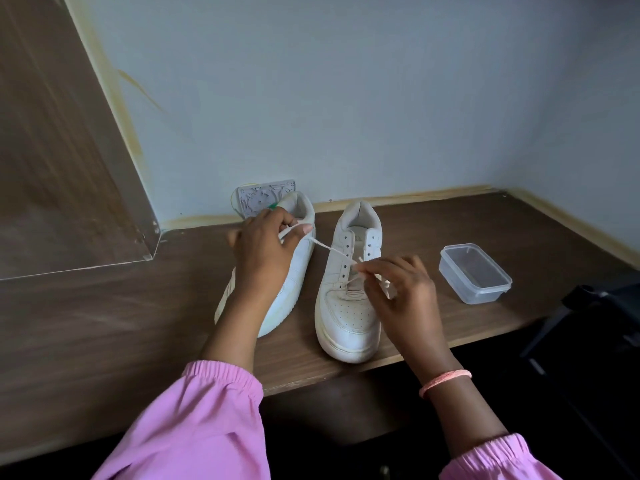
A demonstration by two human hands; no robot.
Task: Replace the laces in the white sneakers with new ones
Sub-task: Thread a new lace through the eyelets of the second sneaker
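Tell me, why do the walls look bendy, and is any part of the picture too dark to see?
In the head view, the wide lens curves straight lines near the edges, so the wall trim and the brown panel lean. Soft, even light falls on the right sneaker and the plastic tub. Under the table edge it is nearly black. The hands look sharp.

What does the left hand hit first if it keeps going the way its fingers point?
Probably the heel collar of the left sneaker. The left hand, pinching the lace, points up and right, toward the wall. Past the collar lies the bare wall. Depth is unclear from one view.
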